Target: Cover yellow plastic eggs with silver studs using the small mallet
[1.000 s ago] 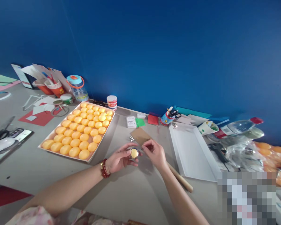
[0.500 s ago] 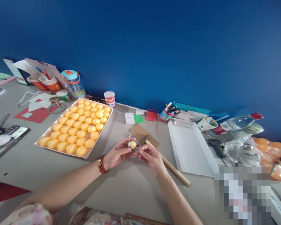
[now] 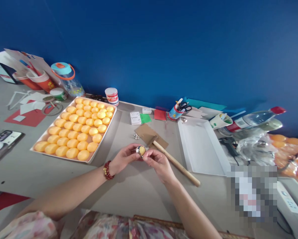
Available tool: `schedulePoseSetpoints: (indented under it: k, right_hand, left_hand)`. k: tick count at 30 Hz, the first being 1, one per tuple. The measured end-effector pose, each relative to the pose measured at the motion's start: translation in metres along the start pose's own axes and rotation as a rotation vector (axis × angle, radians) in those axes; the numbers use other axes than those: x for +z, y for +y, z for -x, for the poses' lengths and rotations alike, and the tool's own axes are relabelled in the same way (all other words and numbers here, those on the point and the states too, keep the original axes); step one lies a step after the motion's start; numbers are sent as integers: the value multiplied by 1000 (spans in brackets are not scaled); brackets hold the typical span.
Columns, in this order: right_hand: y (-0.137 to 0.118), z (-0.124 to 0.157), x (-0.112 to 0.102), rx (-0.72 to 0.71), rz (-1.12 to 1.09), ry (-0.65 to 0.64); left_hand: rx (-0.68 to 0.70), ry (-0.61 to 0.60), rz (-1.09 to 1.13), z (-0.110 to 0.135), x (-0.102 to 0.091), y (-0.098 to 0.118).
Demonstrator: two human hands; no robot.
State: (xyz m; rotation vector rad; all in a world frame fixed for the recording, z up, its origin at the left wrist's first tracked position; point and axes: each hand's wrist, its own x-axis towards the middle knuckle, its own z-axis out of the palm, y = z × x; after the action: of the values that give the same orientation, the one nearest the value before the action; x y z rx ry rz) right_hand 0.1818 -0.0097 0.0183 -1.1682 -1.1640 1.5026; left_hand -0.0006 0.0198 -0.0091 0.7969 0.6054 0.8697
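Observation:
My left hand (image 3: 124,160) is closed around a small round silver-rimmed piece with a yellow face (image 3: 141,150), held above the table. My right hand (image 3: 160,164) is pinched at the right edge of that piece; whatever sits between its fingertips is too small to name. Just beyond the hands lies a hammer (image 3: 180,164), its wooden handle slanting down to the right and its head resting on a brown cardboard piece (image 3: 146,130). Several small shiny silver pieces (image 3: 137,136) lie by the cardboard's left edge.
On the left stands a shallow box (image 3: 89,162) of orange balls. A white tray (image 3: 203,149) lies to the right, with a glue gun (image 3: 228,146) and plastic bottle (image 3: 253,121) beyond it. Small white boxes (image 3: 135,118) and a pen cup (image 3: 175,113) sit near the blue wall.
My right hand has come closer to the round piece, its fingertips now at the edge. The piece has turned slightly in my left hand. The head view has shifted a little.

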Motion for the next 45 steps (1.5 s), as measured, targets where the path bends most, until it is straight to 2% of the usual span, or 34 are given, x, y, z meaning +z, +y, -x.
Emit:
schedulePoseSetpoints:
  k: [12, 17, 28, 45]
  right_hand:
    - [4, 1, 3, 7, 26, 42]
    - [3, 1, 4, -52, 111, 91]
    - [-4, 2, 4, -42, 148, 58]
    - [5, 2, 5, -13, 34, 36]
  left_hand:
    - [39, -7, -16, -1, -1, -2]
    - [42, -8, -5, -1, -1, 0]
    - [53, -3, -26, -2, -2, -2]
    - [88, 21, -64, -2, -3, -4]
